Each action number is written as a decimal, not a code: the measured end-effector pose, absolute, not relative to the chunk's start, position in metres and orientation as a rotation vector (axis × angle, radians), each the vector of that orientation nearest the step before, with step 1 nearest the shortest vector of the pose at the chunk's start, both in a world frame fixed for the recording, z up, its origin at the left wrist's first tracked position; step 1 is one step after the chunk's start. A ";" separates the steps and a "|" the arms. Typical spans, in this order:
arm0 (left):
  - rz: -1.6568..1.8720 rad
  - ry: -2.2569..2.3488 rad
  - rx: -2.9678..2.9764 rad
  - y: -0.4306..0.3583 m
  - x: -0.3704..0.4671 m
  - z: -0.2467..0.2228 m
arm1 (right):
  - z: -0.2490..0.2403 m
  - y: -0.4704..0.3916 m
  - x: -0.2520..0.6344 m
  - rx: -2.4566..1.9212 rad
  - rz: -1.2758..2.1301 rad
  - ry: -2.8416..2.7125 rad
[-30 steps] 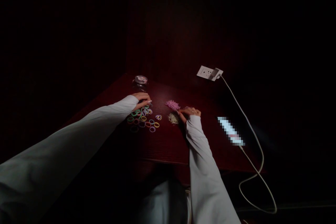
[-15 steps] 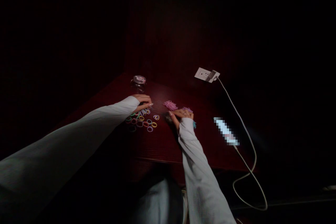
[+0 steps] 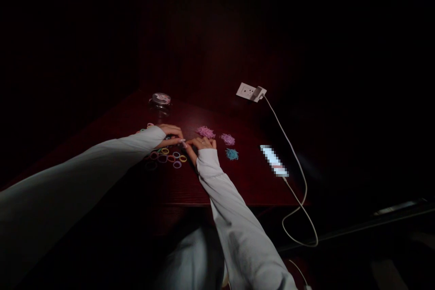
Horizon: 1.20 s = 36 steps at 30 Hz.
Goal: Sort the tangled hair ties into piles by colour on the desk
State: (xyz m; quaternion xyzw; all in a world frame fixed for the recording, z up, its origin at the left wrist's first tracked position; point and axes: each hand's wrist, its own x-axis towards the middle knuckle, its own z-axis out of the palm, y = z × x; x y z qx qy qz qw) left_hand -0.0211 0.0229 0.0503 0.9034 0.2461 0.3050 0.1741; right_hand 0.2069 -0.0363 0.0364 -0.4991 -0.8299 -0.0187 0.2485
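Observation:
My left hand (image 3: 172, 131) is over the back of a spread of coloured hair ties (image 3: 171, 158), thumb and fingers drawn together. Its fingertips meet those of my right hand (image 3: 203, 143), whose thumb and forefinger are also closed. Whatever lies between them is too small and dark to make out. Just beyond my right hand is a heap of small pink bands (image 3: 205, 132). To its right lie a purple heap (image 3: 228, 139) and a teal heap (image 3: 232, 154). My left sleeve and hand hide some of the hair ties.
A clear jar (image 3: 161, 103) with a patterned lid stands at the back left of the dark red table (image 3: 238, 190). Toward the right lies a lit, blurred-out phone (image 3: 273, 161) on a white cable (image 3: 291, 140), which runs to a charger in the wall socket (image 3: 247, 92).
My right hand has moved left, away from beside the heaps, to meet my left hand's fingertips. The teal heap now shows fully. The whole view has shifted, with things appearing further left.

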 end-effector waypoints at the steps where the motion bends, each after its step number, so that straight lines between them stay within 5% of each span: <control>1: 0.869 0.706 2.552 0.022 -0.021 0.051 | 0.037 -0.037 0.206 -1.358 -0.060 -2.266; 9: 0.872 0.829 2.614 0.020 -0.028 0.054 | 0.044 -0.042 0.209 -1.392 -0.166 -2.233; 16: 1.222 1.254 2.587 0.022 -0.056 0.060 | 0.044 -0.038 0.308 -1.687 -0.369 -1.721; 22: 1.178 1.426 2.652 0.025 -0.083 0.063 | 0.038 -0.049 0.351 -1.811 -0.442 -1.713; 31: 1.027 1.268 2.597 0.038 -0.098 0.045 | 0.052 -0.053 0.291 -1.642 -0.407 -1.916; 36: 1.029 1.215 2.583 0.044 -0.094 0.045 | 0.048 -0.046 0.209 -1.174 0.009 -2.403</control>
